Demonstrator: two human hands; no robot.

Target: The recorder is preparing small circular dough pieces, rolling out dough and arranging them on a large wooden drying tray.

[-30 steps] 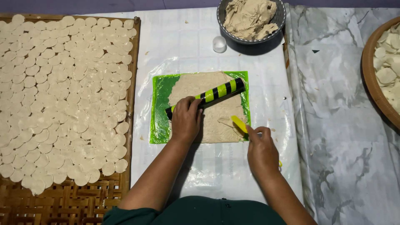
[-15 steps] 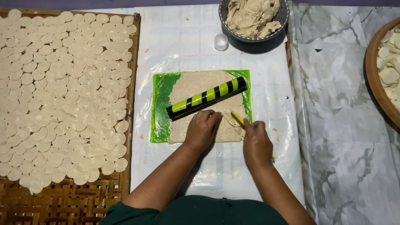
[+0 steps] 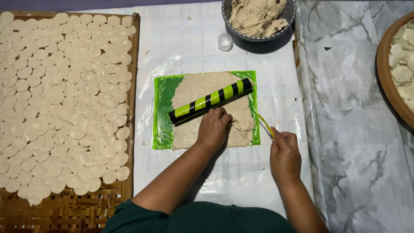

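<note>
White plastic sheeting (image 3: 181,51) lies bare around my green mat (image 3: 161,108); left hand (image 3: 213,127) presses flat dough sheet (image 3: 202,86) below the striped roller (image 3: 211,100); right hand (image 3: 284,151) grips a yellow strip (image 3: 265,125).

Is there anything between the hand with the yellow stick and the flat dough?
Nothing visible is in the way. The right hand holds a thin yellow tool whose tip reaches the right edge of the flattened dough on the green sheet. The left hand presses on the dough beside the striped roller.

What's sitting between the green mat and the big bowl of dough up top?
In the head view, a small white cup stands on the plastic sheet between the green mat and the dough bowl, just left of the bowl.
</note>
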